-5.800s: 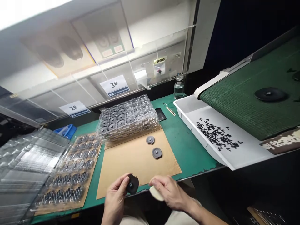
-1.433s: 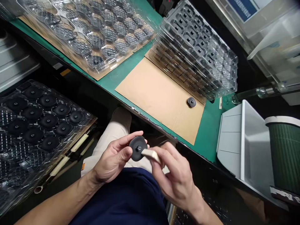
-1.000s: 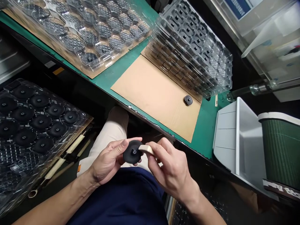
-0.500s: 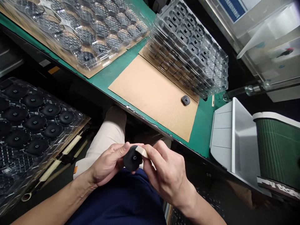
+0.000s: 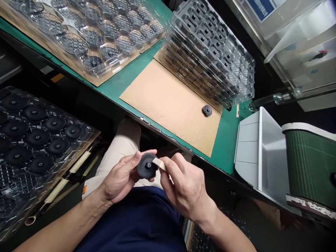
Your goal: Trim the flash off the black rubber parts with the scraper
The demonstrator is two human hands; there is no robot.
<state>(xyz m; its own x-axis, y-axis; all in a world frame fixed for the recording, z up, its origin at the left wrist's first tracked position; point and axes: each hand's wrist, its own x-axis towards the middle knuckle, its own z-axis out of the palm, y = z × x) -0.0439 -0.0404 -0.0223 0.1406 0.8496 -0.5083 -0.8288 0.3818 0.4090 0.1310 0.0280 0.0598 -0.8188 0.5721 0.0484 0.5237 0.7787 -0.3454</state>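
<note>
My left hand (image 5: 122,176) grips a round black disc-shaped part (image 5: 145,171) by its edge, above my lap. A short raised post stands at the disc's middle, facing up at me. Between the thumb and fingers of my right hand (image 5: 183,185) is a small flat cream-coloured strip (image 5: 159,163). Its end lies at the disc's right edge, close to the post; whether it touches cannot be made out. A smaller black part (image 5: 207,111) with a similar post rests on the cardboard sheet (image 5: 168,101) on the green bench.
Stacked clear trays (image 5: 207,59) stand behind the cardboard. Another clear tray (image 5: 115,45) lies at the upper left. Left of my leg, a low tray (image 5: 59,164) holds several black discs. A grey bin (image 5: 273,150) and a green container (image 5: 309,164) stand right.
The disc has moved slightly up and tilted, so its post shows more plainly. My right hand has shifted a little, and the strip has come off the disc's top edge toward its right side.
</note>
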